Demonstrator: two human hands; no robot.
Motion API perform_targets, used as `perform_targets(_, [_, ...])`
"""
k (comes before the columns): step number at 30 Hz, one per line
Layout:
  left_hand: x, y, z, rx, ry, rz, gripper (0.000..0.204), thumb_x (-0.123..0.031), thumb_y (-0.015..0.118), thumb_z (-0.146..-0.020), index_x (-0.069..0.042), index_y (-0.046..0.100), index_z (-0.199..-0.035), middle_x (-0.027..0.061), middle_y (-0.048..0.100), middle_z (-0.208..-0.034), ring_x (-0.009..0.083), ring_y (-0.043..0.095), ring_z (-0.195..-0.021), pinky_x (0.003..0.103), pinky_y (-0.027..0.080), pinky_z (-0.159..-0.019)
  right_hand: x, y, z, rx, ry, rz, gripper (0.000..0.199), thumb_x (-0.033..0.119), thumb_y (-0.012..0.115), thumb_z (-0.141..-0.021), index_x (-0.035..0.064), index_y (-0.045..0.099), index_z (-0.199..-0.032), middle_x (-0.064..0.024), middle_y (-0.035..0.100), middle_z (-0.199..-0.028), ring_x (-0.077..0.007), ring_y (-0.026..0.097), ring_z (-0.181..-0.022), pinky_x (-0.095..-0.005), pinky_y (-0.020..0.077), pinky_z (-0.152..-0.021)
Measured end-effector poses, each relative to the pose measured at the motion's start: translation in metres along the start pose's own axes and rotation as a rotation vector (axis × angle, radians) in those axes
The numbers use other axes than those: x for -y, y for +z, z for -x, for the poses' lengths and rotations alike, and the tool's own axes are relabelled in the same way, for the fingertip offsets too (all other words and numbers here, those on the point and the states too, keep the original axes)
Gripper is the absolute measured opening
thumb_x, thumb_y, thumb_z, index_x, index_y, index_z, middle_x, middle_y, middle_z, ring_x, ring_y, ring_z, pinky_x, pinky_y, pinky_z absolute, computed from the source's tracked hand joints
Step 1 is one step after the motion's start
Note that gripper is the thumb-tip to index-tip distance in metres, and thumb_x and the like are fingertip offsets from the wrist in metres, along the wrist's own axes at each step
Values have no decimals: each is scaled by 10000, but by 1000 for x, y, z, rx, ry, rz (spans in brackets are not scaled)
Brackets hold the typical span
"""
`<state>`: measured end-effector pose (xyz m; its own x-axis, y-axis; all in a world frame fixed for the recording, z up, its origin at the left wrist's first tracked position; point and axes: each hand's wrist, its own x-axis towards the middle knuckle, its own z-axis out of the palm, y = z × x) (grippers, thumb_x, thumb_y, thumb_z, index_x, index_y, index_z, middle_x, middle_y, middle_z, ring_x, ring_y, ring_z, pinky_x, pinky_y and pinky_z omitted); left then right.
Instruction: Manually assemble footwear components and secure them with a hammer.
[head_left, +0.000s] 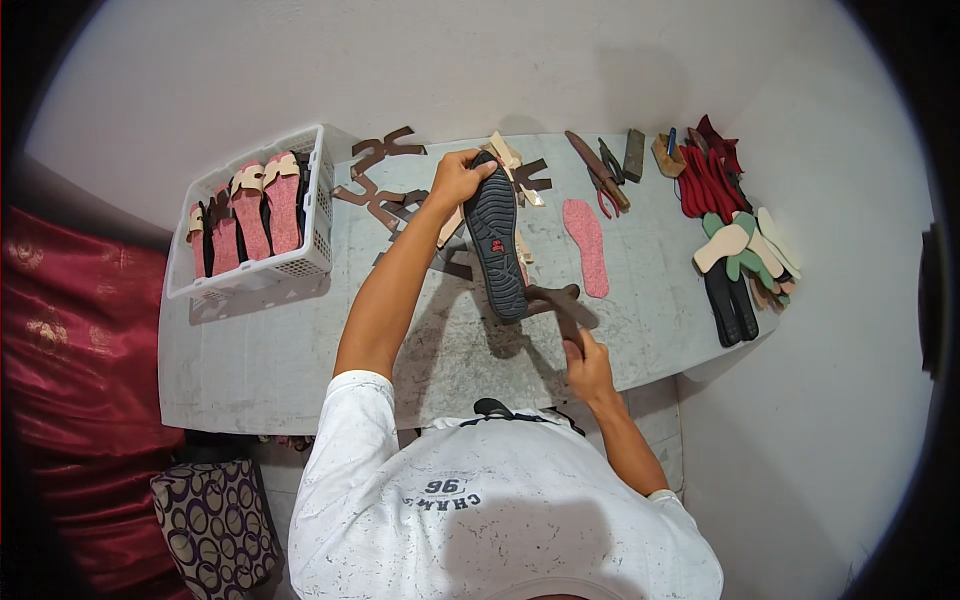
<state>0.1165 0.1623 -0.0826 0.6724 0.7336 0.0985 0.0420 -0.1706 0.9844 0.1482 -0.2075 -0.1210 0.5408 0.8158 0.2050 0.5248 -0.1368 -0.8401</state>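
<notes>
My left hand [462, 180] is closed around the upper end of a black shoe sole [492, 245], raised above the table. The sole's grooved underside faces me, with a small red mark in the middle. My right hand [588, 368] pinches one end of a brown piece [566, 305] with several arms, resembling the cut straps on the table. Its left arm meets or overlaps the sole's lower end; whether it is attached I cannot tell. Brown cut straps [372, 196] lie behind my left forearm, and beige pieces [507, 150] show behind the sole. A pink insole [587, 246] lies to the right.
A white basket [318, 240] of pink sandals stands at the left. Farther back are a knife [588, 160], pliers [606, 190] and a dark block [634, 155]. Red pieces [705, 180], stacked insoles [745, 245] and black soles [730, 310] fill the right side.
</notes>
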Motion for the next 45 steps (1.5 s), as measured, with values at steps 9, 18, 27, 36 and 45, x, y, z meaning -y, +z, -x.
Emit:
perform_targets(9, [7, 2, -3, -4, 11, 31, 164, -130, 685, -835, -6, 709, -941, 46, 685, -780, 103, 585, -687, 271, 457, -646, 37, -23, -2, -48, -130, -366, 180, 174, 565, -900, -2, 553, -862, -107, 488, -627, -176, 456, -490, -332, 360, -469])
perform_targets(18, [7, 0, -3, 5, 6, 8, 169, -132, 682, -835, -3, 712, -940, 46, 680, -777, 107, 581, -677, 267, 458, -643, 10, 3, -2, -49, -3, 12, 228, 187, 621, -882, -10, 514, -842, -162, 540, -560, -363, 566, -511, -405, 426, -501])
perform_targets(27, [-5, 5, -13, -30, -51, 169, 156, -78, 647, -871, 31, 680, -979, 45, 665, -793, 109, 602, -658, 249, 480, -591, 38, -22, -12, -19, -97, -342, 489, 443, 488, -965, -35, 587, -924, 2, 502, -606, -73, 462, -509, -278, 341, -464])
perform_targets(36, [2, 10, -24, -73, -73, 121, 168, -99, 665, -852, 11, 700, -973, 63, 676, -798, 126, 609, -662, 272, 487, -599, 44, -10, -12, -5, 145, 33, 241, 215, 561, -931, -11, 540, -850, -138, 481, -545, -236, 509, -483, -379, 365, -489])
perform_targets(45, [11, 9, -28, -58, -122, 182, 171, -119, 682, -832, 1, 716, -949, 62, 678, -788, 128, 607, -667, 278, 482, -621, 63, -22, -17, -27, -61, -351, 231, 215, 598, -900, -12, 577, -938, -93, 492, -565, -204, 473, -480, -338, 377, -479])
